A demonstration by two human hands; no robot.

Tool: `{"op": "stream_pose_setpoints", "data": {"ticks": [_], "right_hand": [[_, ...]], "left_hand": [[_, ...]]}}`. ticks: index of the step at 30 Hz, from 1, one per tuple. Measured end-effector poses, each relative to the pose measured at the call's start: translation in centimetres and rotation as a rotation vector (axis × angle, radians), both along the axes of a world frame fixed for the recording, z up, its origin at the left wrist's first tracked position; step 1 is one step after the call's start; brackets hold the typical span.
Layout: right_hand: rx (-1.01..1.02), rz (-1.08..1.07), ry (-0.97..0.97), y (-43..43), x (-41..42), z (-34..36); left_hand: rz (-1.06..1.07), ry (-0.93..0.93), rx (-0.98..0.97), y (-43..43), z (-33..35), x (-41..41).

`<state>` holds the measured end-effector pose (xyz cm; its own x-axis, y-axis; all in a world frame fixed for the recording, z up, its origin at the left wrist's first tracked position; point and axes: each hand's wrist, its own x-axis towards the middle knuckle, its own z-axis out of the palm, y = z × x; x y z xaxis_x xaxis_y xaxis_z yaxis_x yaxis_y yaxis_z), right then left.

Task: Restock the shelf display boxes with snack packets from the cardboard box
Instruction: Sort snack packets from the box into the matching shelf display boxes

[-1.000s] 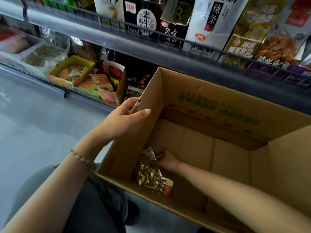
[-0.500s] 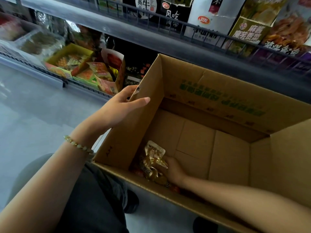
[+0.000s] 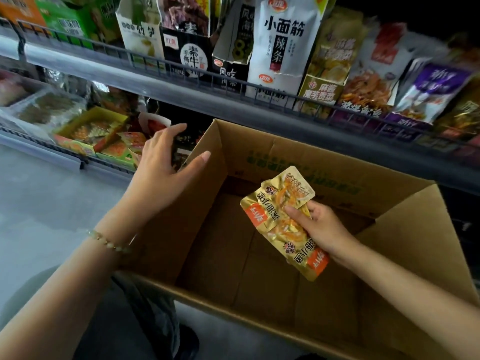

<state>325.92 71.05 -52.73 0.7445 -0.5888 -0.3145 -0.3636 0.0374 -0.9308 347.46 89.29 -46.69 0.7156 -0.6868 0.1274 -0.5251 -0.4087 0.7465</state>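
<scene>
The shelf (image 3: 130,81) fills the back, its lower tier carrying the yellow display box (image 3: 85,131). The cardboard box (image 3: 285,162) sits open right beside it, so it's a short carry. Left hand (image 3: 161,167), fingers loose and spread, hovers at the box's left wall, probably reaching ahead. Right hand (image 3: 322,227) pinches the gold snack packets (image 3: 280,219) above the box floor, ready to go across.

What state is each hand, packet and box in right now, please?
cardboard box: open, flaps up
left hand: open, fingers spread by its left flap
right hand: grips the gold snack packets
gold snack packets: held above the box floor
yellow display box: open, partly filled
</scene>
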Motion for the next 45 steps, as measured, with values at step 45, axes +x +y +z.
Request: {"op": "stream_pose_setpoints", "data": {"ticks": [45], "right_hand": [[0.423, -0.547, -0.480, -1.9, -4.7, 4.6]], "left_hand": [[-0.015, 0.886, -0.345, -9.2, -2.0, -11.0]]}}
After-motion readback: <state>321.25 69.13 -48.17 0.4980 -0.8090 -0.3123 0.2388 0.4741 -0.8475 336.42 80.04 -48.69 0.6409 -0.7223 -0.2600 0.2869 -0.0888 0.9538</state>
